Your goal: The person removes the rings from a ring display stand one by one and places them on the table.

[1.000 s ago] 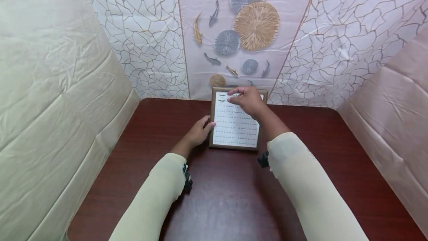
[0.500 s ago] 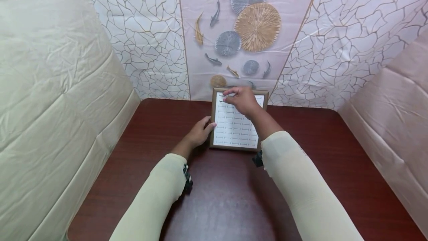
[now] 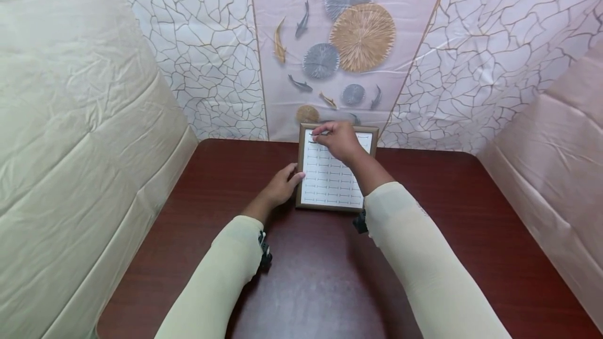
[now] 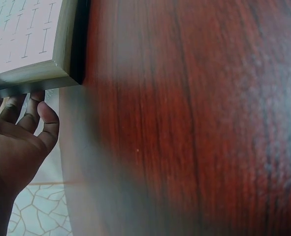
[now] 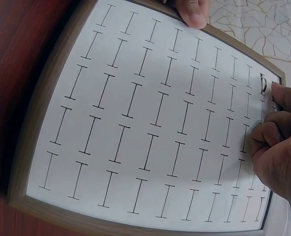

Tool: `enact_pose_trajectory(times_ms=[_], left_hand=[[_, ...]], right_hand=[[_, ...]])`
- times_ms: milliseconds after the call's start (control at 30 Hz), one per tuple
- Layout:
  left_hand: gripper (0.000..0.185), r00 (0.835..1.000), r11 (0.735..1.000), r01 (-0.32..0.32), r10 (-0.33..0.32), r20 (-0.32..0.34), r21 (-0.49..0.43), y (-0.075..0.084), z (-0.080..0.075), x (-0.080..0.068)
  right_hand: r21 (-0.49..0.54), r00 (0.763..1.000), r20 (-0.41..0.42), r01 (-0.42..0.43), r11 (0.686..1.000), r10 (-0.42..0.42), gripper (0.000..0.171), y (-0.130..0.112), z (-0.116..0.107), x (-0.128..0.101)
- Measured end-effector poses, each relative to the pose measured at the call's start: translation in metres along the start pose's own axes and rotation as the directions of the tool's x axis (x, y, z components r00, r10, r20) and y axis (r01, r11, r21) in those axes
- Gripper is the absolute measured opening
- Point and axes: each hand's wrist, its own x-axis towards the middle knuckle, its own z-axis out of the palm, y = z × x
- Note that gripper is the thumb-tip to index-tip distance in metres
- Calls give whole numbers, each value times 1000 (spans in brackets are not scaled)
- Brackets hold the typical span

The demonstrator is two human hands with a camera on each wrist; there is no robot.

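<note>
Near the worktop's [image 3: 306,276] far edge, the left hand [image 3: 278,188] grips the picture frame [image 3: 330,207]; the right hand [image 3: 343,143], fingers bent, is at its upper-left corner, any hold unclear.

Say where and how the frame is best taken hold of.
Probably by the left rim of the frame, coming from the left, thumb in front and fingers behind. The rim is straight and narrow, and the frame appears propped up, leaving finger room behind; the left hand grips there. The flat sheet offers no hold.
</note>
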Motion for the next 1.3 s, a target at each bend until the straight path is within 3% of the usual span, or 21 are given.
enact_pose_trajectory(times_ms=[800,1033,1300], left_hand=[[66,1000,1000,10,-10,-3,20,0,1,-1],[66,1000,1000,13,-13,-6,25,1,1,-1],[66,1000,999,18,-18,-13,29,-2,1,0]], right_hand=[[47,995,97,-23,999,19,17,-1,-10,-4],[17,993,114,-8,1000,6,15,2,-17,-8],[-22,998,57,-34,999,35,12,15,-29,-14]])
